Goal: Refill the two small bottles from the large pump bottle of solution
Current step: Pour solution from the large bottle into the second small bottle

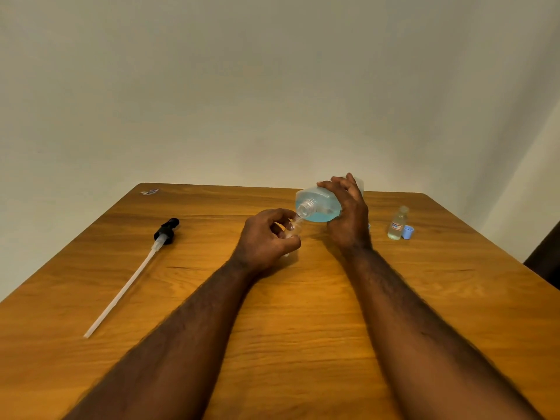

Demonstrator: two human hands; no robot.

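**Large bottle tipped at small bottle's neck; pump lying apart**

Right hand (348,218): fingers curled round the large clear bottle (318,203), gripping its body from the right side. The bottle is tilted on its side, with its open threaded mouth pointing towards the left hand. Blue solution is pooled along its lower wall, just beside the right palm.

Left hand (265,239): fingers and thumb closed round a small clear bottle (293,228), which leans with its neck up against the large bottle's mouth. Whether liquid is passing cannot be told. Most of this bottle is hidden inside the curled fingers.

Second small bottle (397,224): stands upright and uncapped on the wooden table (272,344), well to the right of the right hand's fingers. It carries a label. A blue cap (408,232) sits touching or just beside its base.

Black pump head (166,231) with its long white dip tube (121,294) lies flat, well to the left of the left hand's fingers.
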